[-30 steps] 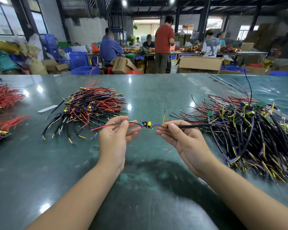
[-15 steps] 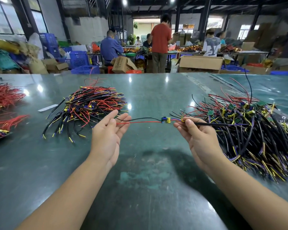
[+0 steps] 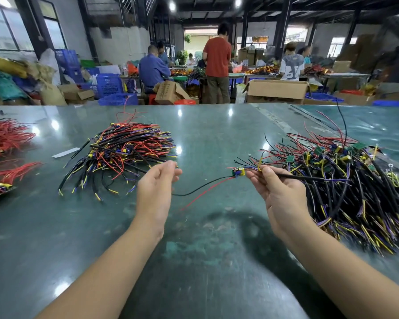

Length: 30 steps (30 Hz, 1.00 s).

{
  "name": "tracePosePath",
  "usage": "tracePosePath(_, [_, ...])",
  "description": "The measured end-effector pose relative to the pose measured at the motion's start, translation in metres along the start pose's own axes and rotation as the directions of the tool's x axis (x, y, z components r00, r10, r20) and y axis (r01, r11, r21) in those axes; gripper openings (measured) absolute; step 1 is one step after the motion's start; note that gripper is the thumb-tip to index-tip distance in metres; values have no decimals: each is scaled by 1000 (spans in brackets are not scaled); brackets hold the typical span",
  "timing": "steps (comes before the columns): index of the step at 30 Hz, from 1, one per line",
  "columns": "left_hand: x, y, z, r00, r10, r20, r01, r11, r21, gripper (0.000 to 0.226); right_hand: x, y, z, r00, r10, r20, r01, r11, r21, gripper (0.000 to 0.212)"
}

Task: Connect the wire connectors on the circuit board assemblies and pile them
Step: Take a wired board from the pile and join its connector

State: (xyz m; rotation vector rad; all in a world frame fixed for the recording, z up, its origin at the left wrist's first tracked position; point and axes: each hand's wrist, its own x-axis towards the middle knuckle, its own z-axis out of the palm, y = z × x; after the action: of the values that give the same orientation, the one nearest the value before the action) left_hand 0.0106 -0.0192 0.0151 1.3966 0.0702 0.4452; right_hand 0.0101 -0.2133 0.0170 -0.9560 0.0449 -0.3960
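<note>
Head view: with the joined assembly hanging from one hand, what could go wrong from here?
1. Only the right hand pinches the assembly, beside its small circuit board; the left hand is open, so the loose red wire and black wire may drag on the table.
2. That grip sits close to the unsorted pile, so wires may snag.

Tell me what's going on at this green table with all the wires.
A person is assembling wire harnesses. Their right hand pinches one assembly by its wires beside its small green circuit board; its thin red and black leads sag toward the open left hand, which grips nothing. A tangled heap of black, yellow and purple wiring lies right, a neater red-and-black wire pile left.
</note>
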Motion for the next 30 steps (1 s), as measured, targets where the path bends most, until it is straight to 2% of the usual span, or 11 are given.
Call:
tracePosePath(1, [0,-1,-1,984,177,-16,-172,972,161,15,-1,1,1,1000,-11,6,11,999,-39,13])
tracePosePath(3, [-2,-2,-5,896,442,46,-421,812,405,16,-3,2,3,999,-30,36,34,992,-118,14])
tracePosePath(5, [-5,-2,-6,817,551,170,-552,660,510,17,-7,4,6,995,-41,89,56,983,-176,16])
tracePosePath(6, [-6,-2,-5,814,528,243,-567,631,529,18,-10,5,8,992,-47,121,70,978,-197,16])
tracePosePath(9, [-12,-10,0,857,287,428,-507,616,603,16,-17,9,12,976,-55,213,112,957,-266,15])
tracePosePath(12, [-11,-14,-2,862,133,488,-453,635,626,24,-20,9,13,965,-43,259,125,944,-307,13])
tracePosePath(15, [-11,-12,-3,844,83,529,-428,698,573,23,-20,9,12,963,-29,268,118,940,-321,12])
tracePosePath(18, [-12,-12,-3,824,39,565,-424,703,570,17,-20,9,11,959,-27,281,126,931,-342,14])
tracePosePath(23, [-9,-8,-7,795,-26,606,-362,782,508,18,-16,10,11,971,-48,236,128,933,-338,16])
tracePosePath(27, [-7,-8,-9,778,-17,628,-440,699,564,22,-12,7,7,982,-73,173,125,942,-311,20])
tracePosePath(30, [-6,-8,-10,804,29,594,-438,705,558,20,-9,4,3,986,-72,149,115,945,-305,20])
